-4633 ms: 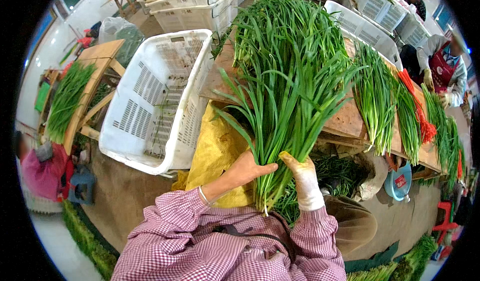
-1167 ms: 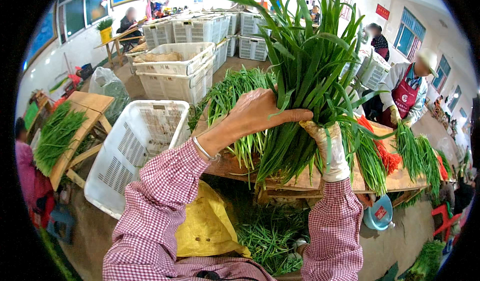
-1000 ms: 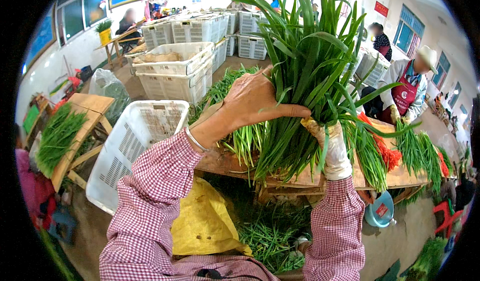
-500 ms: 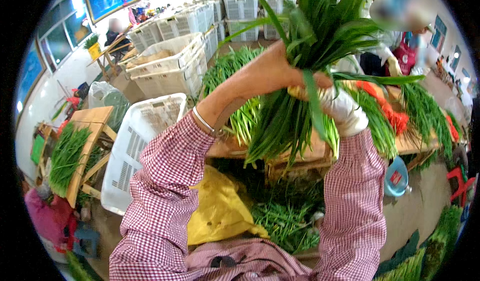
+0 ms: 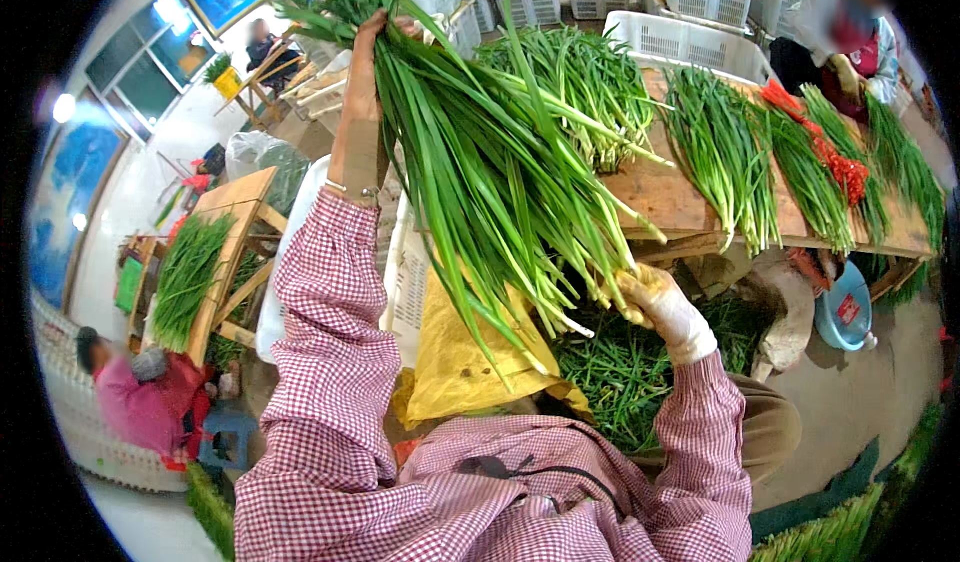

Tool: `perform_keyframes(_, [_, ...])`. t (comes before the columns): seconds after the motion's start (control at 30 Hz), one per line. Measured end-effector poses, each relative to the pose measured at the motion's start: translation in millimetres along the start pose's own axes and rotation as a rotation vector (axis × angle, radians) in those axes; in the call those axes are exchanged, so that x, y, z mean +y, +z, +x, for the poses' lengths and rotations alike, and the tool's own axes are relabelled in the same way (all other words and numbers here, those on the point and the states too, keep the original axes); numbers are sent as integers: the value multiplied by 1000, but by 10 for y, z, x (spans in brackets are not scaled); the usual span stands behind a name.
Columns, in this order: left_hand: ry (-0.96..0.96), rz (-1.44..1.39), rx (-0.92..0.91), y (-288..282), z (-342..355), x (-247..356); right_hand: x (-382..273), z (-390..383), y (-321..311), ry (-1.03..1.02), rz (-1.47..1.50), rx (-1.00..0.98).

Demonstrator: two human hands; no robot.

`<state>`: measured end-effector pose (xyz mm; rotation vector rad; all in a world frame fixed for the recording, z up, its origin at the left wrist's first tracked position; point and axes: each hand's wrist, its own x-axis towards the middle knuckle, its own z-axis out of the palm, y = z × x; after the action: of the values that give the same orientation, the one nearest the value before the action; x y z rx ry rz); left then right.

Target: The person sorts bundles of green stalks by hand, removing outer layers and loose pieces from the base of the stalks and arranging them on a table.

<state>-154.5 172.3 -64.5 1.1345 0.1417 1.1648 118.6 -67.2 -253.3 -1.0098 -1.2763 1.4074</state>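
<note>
A large bunch of garlic chives point(image 5: 480, 162) hangs slantwise in front of me, leafy tops at upper left and pale stem ends at lower right. My left hand point(image 5: 372, 34), bare with a bracelet at the wrist, is closed round it near the leaf tips. My right hand point(image 5: 660, 307), in a whitish glove with yellowed fingers, pinches a few stem ends at the lower right of the bunch. Under the stems lies a yellow sack point(image 5: 465, 347). Beside it is a heap of loose green leaves point(image 5: 615, 372) on the floor.
A wooden table point(image 5: 690, 224) bears several chive bundles point(image 5: 722, 152) and red netting point(image 5: 830, 157). White crates point(image 5: 690, 42) stand behind it. At right is a blue basin point(image 5: 845, 307); one person point(image 5: 862, 62) sits beyond the table, another point(image 5: 150, 402) at far left.
The bunch has swung from upright at centre to a slant, its leafy end now at upper left. My left hand has moved left and up; my right has dropped to the stem ends. The view has shifted.
</note>
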Motion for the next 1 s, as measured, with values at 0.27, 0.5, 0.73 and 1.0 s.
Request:
perform_keyframes(0.27, [7, -145, 251, 18, -409, 68, 1599, -607, -345, 525, -914, 204])
perform_keyframes(0.5, [111, 75, 87, -203, -476, 64, 324, -23, 80, -18, 252, 123])
perform_keyframes(0.73, [190, 39, 151, 220, -503, -97, 286, -66, 197, 125, 43, 3])
perform_keyframes(1.0, [314, 242, 71, 90, -660, -170, -68, -395, 111, -51, 129, 497])
